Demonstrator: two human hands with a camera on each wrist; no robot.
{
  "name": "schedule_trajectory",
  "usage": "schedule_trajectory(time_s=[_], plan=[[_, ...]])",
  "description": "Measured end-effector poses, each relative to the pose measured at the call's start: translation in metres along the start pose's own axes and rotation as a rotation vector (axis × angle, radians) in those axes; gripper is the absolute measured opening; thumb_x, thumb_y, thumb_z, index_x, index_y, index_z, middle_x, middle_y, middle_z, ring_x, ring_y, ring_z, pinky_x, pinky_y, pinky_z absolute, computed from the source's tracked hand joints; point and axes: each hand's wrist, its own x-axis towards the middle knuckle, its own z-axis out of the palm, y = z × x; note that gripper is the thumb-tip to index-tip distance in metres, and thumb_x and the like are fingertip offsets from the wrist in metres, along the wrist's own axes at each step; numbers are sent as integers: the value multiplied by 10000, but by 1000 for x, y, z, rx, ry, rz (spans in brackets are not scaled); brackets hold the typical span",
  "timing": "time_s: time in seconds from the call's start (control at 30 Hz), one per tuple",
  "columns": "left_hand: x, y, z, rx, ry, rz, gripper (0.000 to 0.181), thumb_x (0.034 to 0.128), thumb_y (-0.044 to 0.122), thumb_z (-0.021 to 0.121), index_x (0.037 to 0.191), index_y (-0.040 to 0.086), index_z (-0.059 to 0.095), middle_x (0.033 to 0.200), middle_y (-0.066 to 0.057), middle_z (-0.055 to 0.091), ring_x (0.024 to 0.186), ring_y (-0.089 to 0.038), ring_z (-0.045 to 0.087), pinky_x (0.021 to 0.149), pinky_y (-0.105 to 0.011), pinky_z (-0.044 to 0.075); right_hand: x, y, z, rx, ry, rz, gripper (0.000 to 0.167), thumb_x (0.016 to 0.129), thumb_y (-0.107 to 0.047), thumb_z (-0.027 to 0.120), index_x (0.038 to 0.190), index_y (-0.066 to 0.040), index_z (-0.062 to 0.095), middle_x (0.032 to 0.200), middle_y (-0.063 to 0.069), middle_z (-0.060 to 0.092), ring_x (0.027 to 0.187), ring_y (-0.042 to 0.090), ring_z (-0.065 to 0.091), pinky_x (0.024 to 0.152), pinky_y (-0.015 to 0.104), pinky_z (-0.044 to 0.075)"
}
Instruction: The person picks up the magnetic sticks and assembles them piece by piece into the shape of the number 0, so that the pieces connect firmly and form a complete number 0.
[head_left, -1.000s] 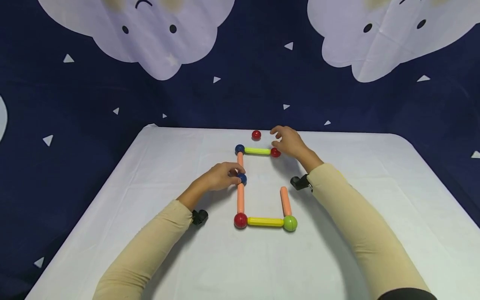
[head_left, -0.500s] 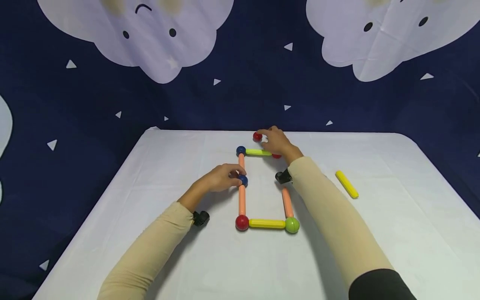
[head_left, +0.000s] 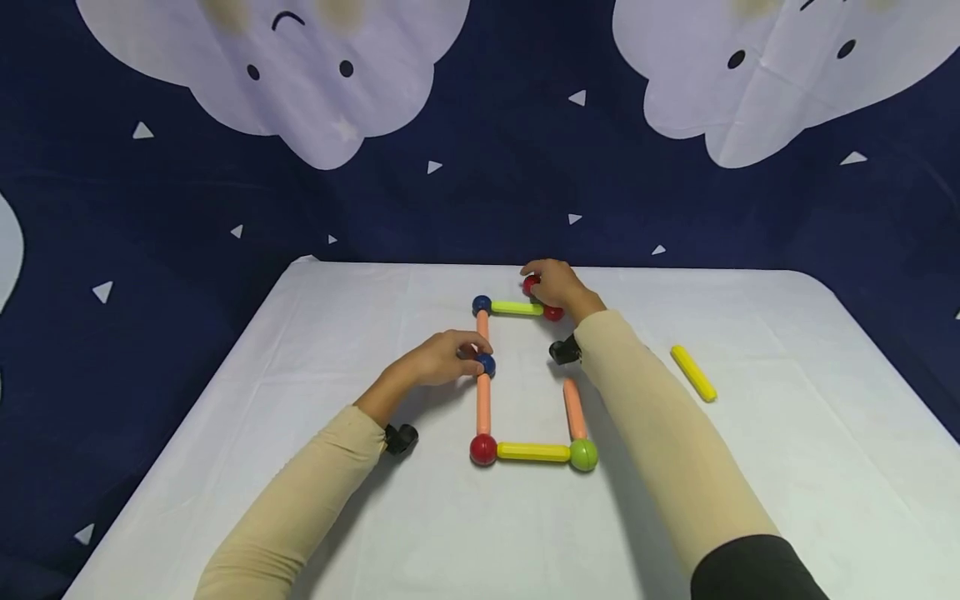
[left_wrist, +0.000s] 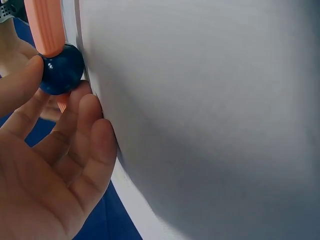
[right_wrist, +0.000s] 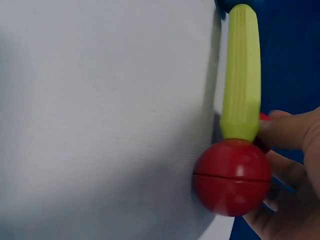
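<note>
My left hand [head_left: 442,358] pinches a blue ball [left_wrist: 62,70] between thumb and fingers; orange rods [head_left: 483,404] join it on both sides. At the back, my right hand [head_left: 557,283] grips a loose red ball [head_left: 530,285] just behind a yellow-green rod [head_left: 517,308]. That rod runs from another blue ball [head_left: 482,305] to a second red ball [right_wrist: 232,177], which the right hand partly covers in the head view. In front, a red ball [head_left: 483,450], a yellow rod [head_left: 533,452] and a green ball [head_left: 583,455] form a row, with an orange rod [head_left: 574,408] reaching back from the green ball.
A loose yellow rod [head_left: 693,373] lies on the right side of the white-covered table [head_left: 360,517]. Behind the table's far edge hangs a dark blue cloth [head_left: 510,200] with clouds and small triangles.
My right hand has moved left to the loose red ball, taken hold of it and shifted it slightly right. The loose yellow rod has come into view beside the right arm. My left hand stays put.
</note>
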Motion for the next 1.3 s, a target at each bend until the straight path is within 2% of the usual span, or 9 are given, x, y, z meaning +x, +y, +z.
schedule_trajectory(time_s=[0.13,0.33,0.53,0.7,0.9,1.17,1.3], plan=[[0,0,1,7,3,0,285,953,204,654,1238,184,655,1206,-103,674,1089,-234,608,882,-352,492,0,6,3,39,-13,26,400,985,-95,541,1379,-158,569,1436,150,530,1218,307,520,1060,472,478],[1,1,1,16,9,-4,279,953,205,657,1232,191,657,1197,-91,675,1082,-224,606,877,-344,492,-4,8,0,61,29,-9,412,966,-84,553,1372,-148,567,1425,155,528,1204,312,521,1009,467,510],[1,4,0,24,6,0,289,955,207,653,1243,182,652,1202,-101,670,1076,-231,606,864,-344,489,-15,8,-16,50,75,-60,404,955,-69,559,1355,-122,578,1340,150,567,1132,300,515,961,433,505],[1,3,0,31,0,-15,293,954,213,655,1247,191,650,1211,-95,664,1075,-227,601,857,-333,484,-26,4,-31,-36,92,-150,369,962,-79,574,1329,-101,601,1289,169,591,1141,311,518,1024,475,440],[1,2,2,22,3,-8,290,954,211,654,1243,187,652,1205,-97,668,1075,-228,602,862,-337,486,-49,-3,-48,-130,85,-274,353,950,-93,616,1302,-96,625,1256,186,595,1117,328,551,987,482,474],[0,2,1,14,10,-21,283,955,206,650,1238,191,654,1176,-85,677,1021,-212,605,822,-309,472,-99,3,-52,-158,-33,-491,298,923,-42,655,1216,-92,671,1119,120,662,1020,256,640,885,417,550],[0,1,2,11,6,-16,275,958,200,646,1233,190,651,1189,-90,676,1044,-219,608,833,-314,479,-118,11,-47,-158,-79,-537,306,902,-42,683,1202,-98,687,1101,95,679,965,217,659,875,414,559]])
